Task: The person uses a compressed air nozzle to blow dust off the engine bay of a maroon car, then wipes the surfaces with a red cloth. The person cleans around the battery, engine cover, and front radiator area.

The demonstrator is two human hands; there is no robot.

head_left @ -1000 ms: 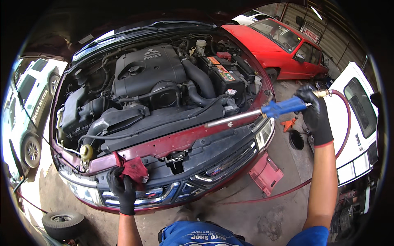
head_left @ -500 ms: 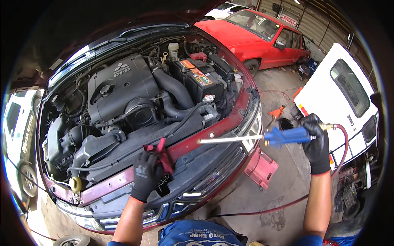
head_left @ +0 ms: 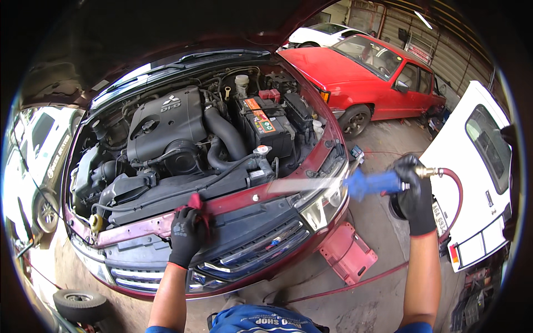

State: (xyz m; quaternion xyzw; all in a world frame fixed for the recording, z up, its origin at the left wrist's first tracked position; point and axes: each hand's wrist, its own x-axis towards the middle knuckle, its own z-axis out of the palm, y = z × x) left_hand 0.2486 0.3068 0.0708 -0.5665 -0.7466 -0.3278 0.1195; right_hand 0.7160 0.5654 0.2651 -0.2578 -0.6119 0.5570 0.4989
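Left hand (head_left: pixel 187 236) is bunched up on a red rag (head_left: pixel 196 202) at the front edge of the car (head_left: pixel 232 201), right hand (head_left: pixel 416 195) wrapped round a blue air gun (head_left: pixel 375 183).

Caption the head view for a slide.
At an open engine bay, left hand holds a red cloth, right hand a blue hose-fed gun.

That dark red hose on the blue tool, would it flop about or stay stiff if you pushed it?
The hose probably bends but springs back somewhat: it arches smoothly, without visible kinks, from the brass-coloured fitting beside the right hand. A push would likely tug the blue tool too, since they look coupled.
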